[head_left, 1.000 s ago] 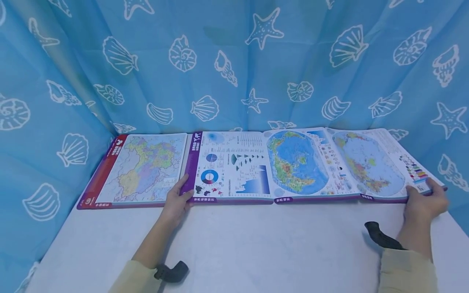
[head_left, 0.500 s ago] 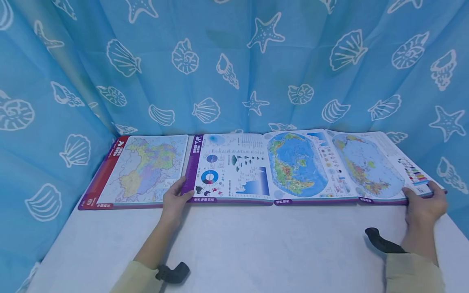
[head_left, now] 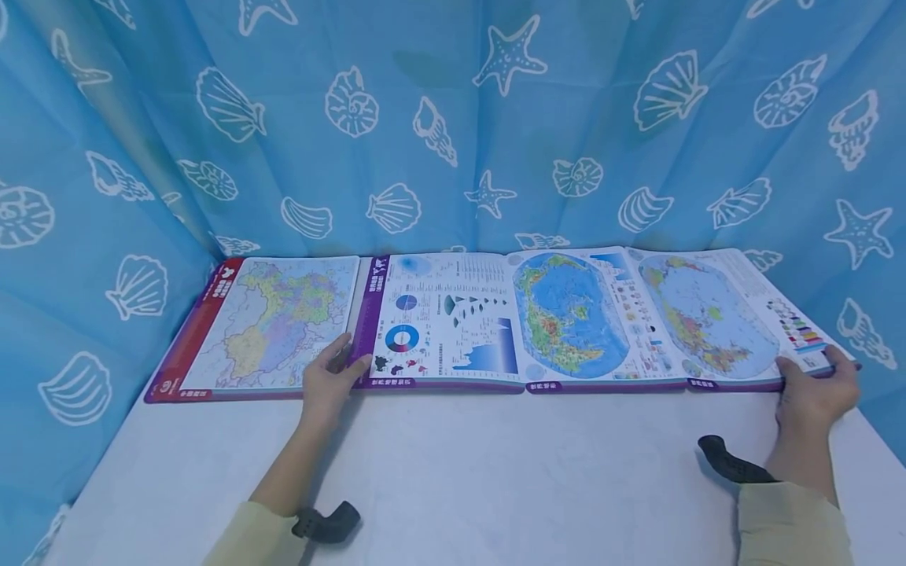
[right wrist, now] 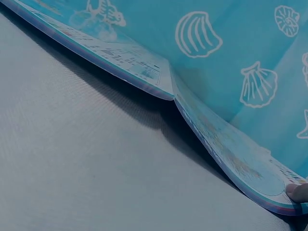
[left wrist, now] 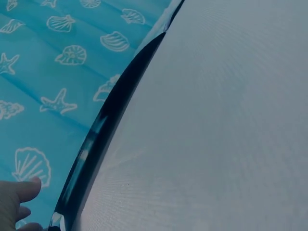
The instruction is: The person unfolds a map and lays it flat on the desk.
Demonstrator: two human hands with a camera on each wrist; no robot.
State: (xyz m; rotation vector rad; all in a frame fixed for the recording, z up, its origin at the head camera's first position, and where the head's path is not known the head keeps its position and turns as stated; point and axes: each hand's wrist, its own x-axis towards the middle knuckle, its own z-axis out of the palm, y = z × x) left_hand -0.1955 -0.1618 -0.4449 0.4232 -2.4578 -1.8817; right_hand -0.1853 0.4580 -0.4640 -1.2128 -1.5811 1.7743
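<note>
In the head view, a long folding map point(head_left: 573, 314) lies stretched across the table in several panels, with world maps and charts on its right part. At the left is a panel with a red border and a map of China point(head_left: 276, 322). My left hand point(head_left: 327, 385) grips the front edge where that panel meets the purple strip point(head_left: 364, 322), thumb over the strip. At the far right corner my right hand point(head_left: 817, 393) pinches the last panel, thumb on top. In the right wrist view the panels point(right wrist: 226, 149) bow along the fold, with a shadow beneath their front edge.
A blue curtain point(head_left: 453, 118) printed with white shells and starfish hangs behind and around the white table point(head_left: 531, 464). Each forearm has a black curved piece point(head_left: 329, 523) beside the beige sleeve point(head_left: 262, 538).
My left hand has shifted slightly left, its index fingertip moving off the purple strip toward the China panel. My right hand keeps its hold on the corner. The camera view has shifted a little.
</note>
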